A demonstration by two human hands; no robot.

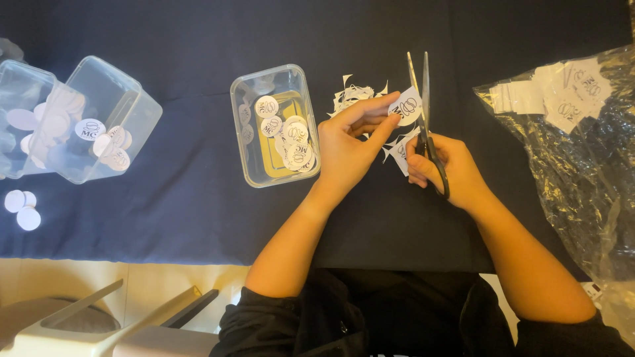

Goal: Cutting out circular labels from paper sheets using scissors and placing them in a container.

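Observation:
My left hand (350,142) pinches a small white printed paper label (405,106) between thumb and fingers. My right hand (444,168) grips black-handled scissors (423,106), blades pointing away from me and nearly closed against the label's right edge. White paper offcuts (357,94) lie on the dark cloth beyond my left hand, and more scraps (399,152) sit between my hands. A clear rectangular plastic tub (246,149) just left of my left hand holds several round cut labels.
Two clear plastic tubs (99,86) with round labels lie tipped at the far left; loose white discs (21,208) lie below them. A clear plastic bag (582,152) of uncut printed labels sits at the right. A white device (99,330) stands at the bottom left.

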